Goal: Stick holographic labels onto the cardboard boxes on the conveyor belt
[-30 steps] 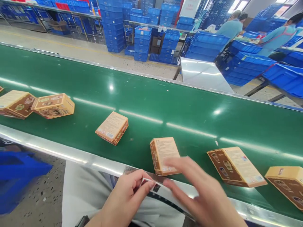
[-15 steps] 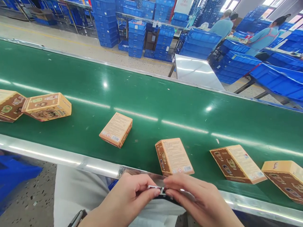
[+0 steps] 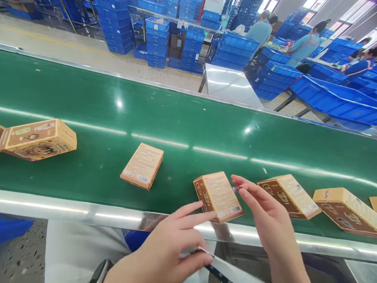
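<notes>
My left hand [image 3: 179, 239] holds a thin black-and-white strip [image 3: 219, 267] between thumb and curled fingers, while its outstretched fingers reach the front left of a brown-and-cream box [image 3: 222, 192]. That box lies tilted at the near edge of the green belt [image 3: 176, 125]. To its right, my right hand [image 3: 259, 200] has thumb and fingertips close around something small and shiny, too small to name. Left of the middle box lies another box [image 3: 143, 165], text side up. Two more boxes [image 3: 290, 194] [image 3: 346, 208] lie to the right, the first partly behind my right hand.
A character-printed box [image 3: 41, 139] lies at the far left of the belt. Metal rails [image 3: 112, 220] edge the belt. Beyond it stand a metal table [image 3: 232, 84], stacked blue crates [image 3: 157, 43] and several people [image 3: 304, 45] at work.
My hands have parted; the right moved up beside the middle box and the left spread fingers to its front. The strip is now only in my left hand. The view has shifted slightly.
</notes>
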A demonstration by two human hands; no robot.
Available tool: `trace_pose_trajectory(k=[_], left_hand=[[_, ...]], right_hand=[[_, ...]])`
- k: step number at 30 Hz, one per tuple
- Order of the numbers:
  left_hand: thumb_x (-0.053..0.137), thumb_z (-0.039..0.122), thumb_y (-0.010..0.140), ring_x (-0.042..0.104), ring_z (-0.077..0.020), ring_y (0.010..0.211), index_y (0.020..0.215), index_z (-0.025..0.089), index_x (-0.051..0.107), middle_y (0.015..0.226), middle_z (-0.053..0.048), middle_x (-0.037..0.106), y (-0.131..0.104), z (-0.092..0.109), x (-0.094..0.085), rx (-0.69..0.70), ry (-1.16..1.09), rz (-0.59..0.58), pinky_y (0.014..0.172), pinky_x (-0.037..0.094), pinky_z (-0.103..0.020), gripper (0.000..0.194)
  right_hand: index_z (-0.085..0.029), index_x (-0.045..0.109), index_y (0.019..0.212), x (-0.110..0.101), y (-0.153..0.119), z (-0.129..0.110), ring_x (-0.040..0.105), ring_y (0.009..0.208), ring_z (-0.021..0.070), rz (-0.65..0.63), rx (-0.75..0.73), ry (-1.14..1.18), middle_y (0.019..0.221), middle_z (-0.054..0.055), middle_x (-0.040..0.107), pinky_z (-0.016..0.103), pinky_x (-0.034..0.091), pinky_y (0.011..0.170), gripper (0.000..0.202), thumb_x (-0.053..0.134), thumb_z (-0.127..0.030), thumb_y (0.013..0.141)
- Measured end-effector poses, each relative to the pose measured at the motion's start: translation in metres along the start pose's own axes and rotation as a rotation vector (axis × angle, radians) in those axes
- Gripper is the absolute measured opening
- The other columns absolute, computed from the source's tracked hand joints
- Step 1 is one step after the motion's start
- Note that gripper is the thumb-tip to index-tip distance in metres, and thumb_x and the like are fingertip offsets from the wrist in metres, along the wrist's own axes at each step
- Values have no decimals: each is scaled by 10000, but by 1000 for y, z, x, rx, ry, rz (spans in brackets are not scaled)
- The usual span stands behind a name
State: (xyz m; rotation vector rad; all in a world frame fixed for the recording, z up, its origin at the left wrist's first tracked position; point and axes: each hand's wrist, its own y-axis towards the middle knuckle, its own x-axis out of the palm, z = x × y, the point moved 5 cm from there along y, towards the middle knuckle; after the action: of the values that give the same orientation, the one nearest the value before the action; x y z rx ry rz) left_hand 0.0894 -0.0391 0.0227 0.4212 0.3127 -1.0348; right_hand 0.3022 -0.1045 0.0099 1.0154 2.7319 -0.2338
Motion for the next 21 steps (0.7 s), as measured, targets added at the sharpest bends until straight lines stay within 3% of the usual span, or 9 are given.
trace_pose_trajectory(k=[2,4,11,17,21], left_hand=[[693,229,935,361,-363,1491,773,160,711,1550,-104,503,9,4,9,88,133,-137,1212,351,-505,178],[696,232,941,282,-367,1517,770,148,705,1603,-103,412,17,4,16,91,228,-226,1234,308,-538,190],[686,276,956,279,-276,1529,776,162,693,1634,-41,359,26,3,26,79,269,-281,1259,306,-426,213],[698,220,941,288,-268,1530,756,155,709,1631,-38,364,34,8,31,82,254,-319,1272,269,-444,197],[687,214,946,292,-275,1529,764,142,720,1628,-58,376,41,7,36,107,235,-332,1279,245,-437,199]], right_hand=[[-229,770,881,2,10,16,699,1056,301,-3,159,114,1222,106,746,343,585,777,399,809,-595,726],[-230,779,876,6,13,23,684,1045,284,-5,230,177,1220,96,747,322,569,771,440,841,-614,671],[-220,769,811,3,12,22,683,1015,267,68,227,184,1178,90,760,310,559,782,441,881,-593,604],[-207,688,794,-4,6,20,722,871,270,153,128,-6,1104,131,770,346,571,680,439,790,-621,689],[-207,659,1096,-15,9,9,727,805,267,311,33,-269,929,100,798,369,550,708,512,730,-575,748]])
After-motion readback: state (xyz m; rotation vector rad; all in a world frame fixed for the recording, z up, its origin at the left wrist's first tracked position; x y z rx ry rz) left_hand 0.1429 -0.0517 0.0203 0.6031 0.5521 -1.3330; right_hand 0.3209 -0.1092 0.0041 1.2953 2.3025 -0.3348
